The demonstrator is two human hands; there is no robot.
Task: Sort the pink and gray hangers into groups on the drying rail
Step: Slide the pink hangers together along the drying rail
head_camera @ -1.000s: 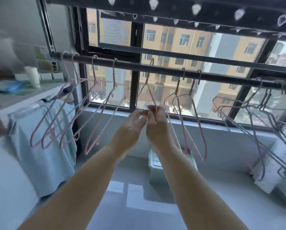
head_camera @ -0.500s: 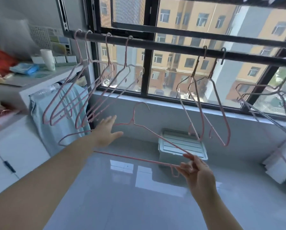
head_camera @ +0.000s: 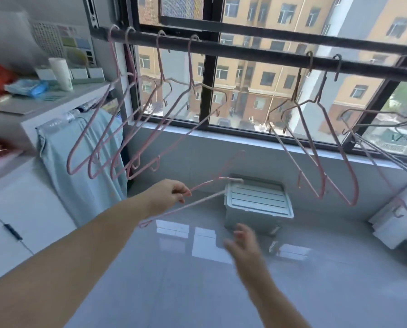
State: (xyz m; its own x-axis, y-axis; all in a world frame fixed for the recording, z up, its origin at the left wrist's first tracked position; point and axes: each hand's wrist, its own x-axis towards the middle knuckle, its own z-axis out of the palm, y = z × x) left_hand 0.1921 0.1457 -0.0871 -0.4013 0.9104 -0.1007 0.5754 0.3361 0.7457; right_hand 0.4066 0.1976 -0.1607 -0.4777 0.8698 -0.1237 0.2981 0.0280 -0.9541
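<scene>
Below rail [head_camera: 256,54], pink hanger [head_camera: 209,183] in left grip [head_camera: 167,195]; right grip [head_camera: 245,247] apart

The rail [head_camera: 256,54] runs left to right in front of the window [head_camera: 207,91], far from you. On its left end hang four hangers [head_camera: 136,126], side by side. Well to their right on the same rail hang two hangers [head_camera: 316,152], close together. Further right is a tangled bunch [head_camera: 377,112]. Below the four, off the rail, your left hand [head_camera: 167,195] pinches a loose hanger [head_camera: 207,184]. Your right hand [head_camera: 243,245] is nearer and to the right, apart from it. A box [head_camera: 259,204] sits on the floor [head_camera: 197,292] under the window. A cloth [head_camera: 79,162] hangs at left, below a shelf [head_camera: 56,102].
</scene>
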